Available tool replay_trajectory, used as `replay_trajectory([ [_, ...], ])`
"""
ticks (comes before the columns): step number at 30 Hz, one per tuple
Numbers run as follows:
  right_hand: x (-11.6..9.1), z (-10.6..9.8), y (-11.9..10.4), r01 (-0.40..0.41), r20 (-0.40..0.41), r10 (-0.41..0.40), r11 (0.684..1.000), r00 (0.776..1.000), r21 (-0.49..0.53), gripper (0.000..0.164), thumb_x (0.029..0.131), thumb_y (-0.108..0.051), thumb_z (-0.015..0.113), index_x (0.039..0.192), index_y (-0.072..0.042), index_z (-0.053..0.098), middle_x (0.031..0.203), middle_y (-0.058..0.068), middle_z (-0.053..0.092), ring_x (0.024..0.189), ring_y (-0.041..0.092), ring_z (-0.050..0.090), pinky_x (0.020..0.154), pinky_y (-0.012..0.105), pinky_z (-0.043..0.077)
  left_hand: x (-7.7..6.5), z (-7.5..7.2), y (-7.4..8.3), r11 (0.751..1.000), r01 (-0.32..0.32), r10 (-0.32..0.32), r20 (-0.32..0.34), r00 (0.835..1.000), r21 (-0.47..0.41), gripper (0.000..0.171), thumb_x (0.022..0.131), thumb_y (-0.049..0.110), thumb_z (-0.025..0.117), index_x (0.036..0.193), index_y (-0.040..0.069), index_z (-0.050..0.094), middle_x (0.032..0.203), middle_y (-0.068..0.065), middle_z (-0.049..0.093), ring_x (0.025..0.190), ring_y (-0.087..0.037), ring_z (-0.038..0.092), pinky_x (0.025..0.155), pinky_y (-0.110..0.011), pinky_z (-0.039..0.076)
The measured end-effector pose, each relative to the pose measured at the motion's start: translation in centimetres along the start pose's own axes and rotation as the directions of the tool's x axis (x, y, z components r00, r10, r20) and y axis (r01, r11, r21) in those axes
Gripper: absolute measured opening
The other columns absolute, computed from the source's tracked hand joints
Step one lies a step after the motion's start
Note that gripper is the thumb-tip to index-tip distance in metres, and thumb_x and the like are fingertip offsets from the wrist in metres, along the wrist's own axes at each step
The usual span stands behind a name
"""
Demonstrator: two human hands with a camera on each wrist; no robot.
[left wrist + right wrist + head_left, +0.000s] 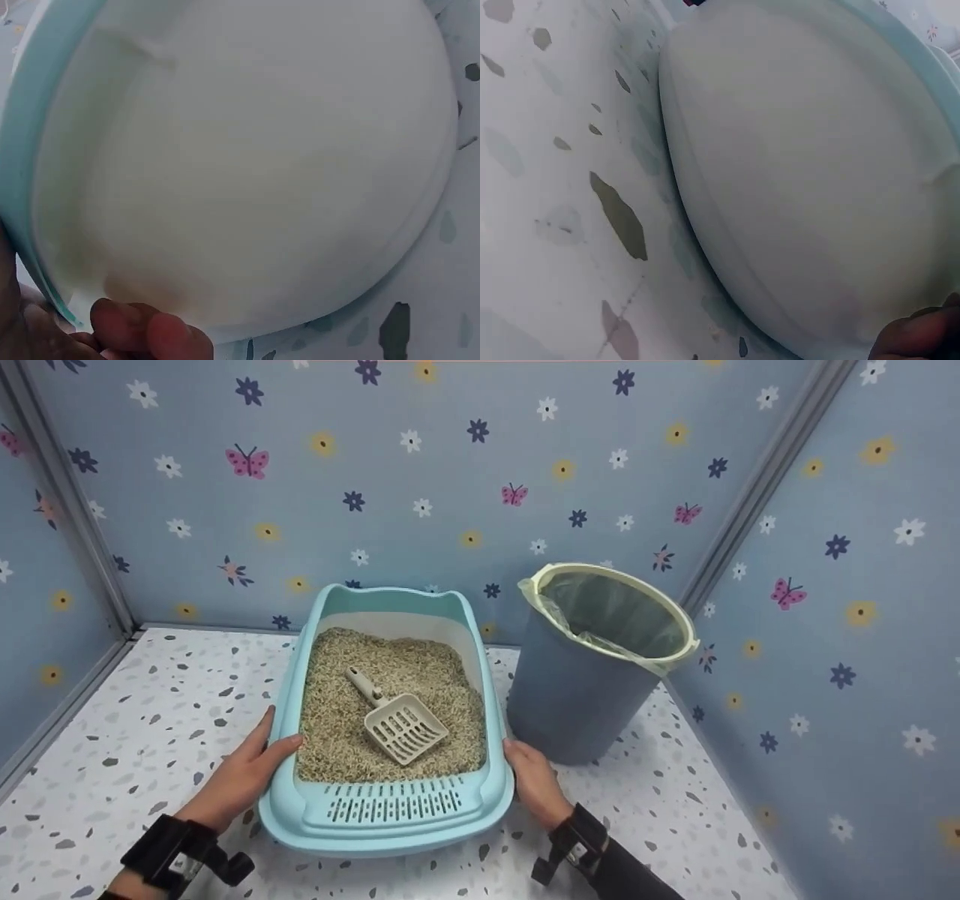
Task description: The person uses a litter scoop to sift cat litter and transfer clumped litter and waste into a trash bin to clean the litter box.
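A light-blue litter box (390, 838) with a white lower body stands before me in the head view, its slotted front ledge towards me. Tan pellet litter (337, 682) fills it, and a beige slotted litter scoop (405, 727) lies on top, handle pointing back left. My left hand (238, 776) grips the left rim, thumb over the top. On the opposite side my right hand (538, 784) holds the right rim. Both wrist views look along the pale outer wall, with curled left fingertips (180, 337) under the rim and a right fingertip (911, 337) at the corner.
A grey-blue trash bin (577, 697) with a cream rim and a clear liner stands close to the right of the box. Flower-patterned panels (420, 532) rise behind and on both sides. The speckled white surface (142, 712) extends around the box.
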State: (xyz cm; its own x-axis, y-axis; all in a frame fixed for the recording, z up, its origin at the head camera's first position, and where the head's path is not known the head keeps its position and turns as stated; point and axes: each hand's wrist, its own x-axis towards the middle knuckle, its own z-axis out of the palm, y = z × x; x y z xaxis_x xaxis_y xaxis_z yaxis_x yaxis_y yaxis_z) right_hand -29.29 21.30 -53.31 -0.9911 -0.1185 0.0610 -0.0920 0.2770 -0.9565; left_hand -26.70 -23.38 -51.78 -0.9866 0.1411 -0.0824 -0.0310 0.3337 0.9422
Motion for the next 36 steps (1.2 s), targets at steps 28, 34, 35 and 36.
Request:
replay_trajectory([
  [28,-0.7,-1.1,0.1,0.035,0.034,-0.039,0.995,0.999,0.095,0.048,0.122,-0.029,0.046,0.139,0.011,0.065,0.094,0.005,0.071,0.082,0.014,0.069,0.075,0.027,0.057,0.1,1.5,0.5,0.999,0.005,-0.005,-0.009,1.0,-0.054,0.093,0.117,0.058,0.047,0.178,0.024,-0.015,0.184,-0.017,-0.016,0.168,-0.049,-0.007,0.133,-0.069,0.004],
  [34,-0.3,-3.2,-0.3,0.083,0.087,-0.076,0.994,0.993,-0.077,0.05,0.122,-0.039,0.048,0.117,0.005,0.072,0.082,0.005,0.065,0.069,0.014,0.06,0.064,0.026,0.051,0.1,0.0,0.4,0.999,0.002,-0.002,0.004,1.0,0.053,0.092,0.117,0.061,0.046,0.179,0.023,-0.009,0.174,-0.037,0.029,0.151,-0.053,0.046,0.128,-0.068,0.033],
  [35,-0.4,-3.9,-0.3,0.1,0.093,-0.088,0.985,0.992,-0.14,0.051,0.121,-0.042,0.049,0.112,0.003,0.072,0.083,0.006,0.066,0.071,0.015,0.061,0.065,0.027,0.052,0.0,-0.5,0.4,0.997,0.0,0.0,0.0,1.0,0.083,0.092,0.117,0.062,0.047,0.179,0.022,-0.008,0.164,-0.038,0.044,0.14,-0.05,0.058,0.122,-0.065,0.043],
  [36,-0.5,-4.7,-0.3,0.112,0.095,-0.093,0.97,0.991,-0.215,0.052,0.121,-0.045,0.049,0.107,0.0,0.071,0.082,0.006,0.065,0.07,0.016,0.06,0.063,0.027,0.051,0.0,-1.0,0.4,0.993,-0.005,0.006,-0.008,1.0,0.118,0.091,0.117,0.062,0.047,0.18,0.022,-0.006,0.151,-0.036,0.056,0.128,-0.044,0.066,0.113,-0.061,0.052],
])
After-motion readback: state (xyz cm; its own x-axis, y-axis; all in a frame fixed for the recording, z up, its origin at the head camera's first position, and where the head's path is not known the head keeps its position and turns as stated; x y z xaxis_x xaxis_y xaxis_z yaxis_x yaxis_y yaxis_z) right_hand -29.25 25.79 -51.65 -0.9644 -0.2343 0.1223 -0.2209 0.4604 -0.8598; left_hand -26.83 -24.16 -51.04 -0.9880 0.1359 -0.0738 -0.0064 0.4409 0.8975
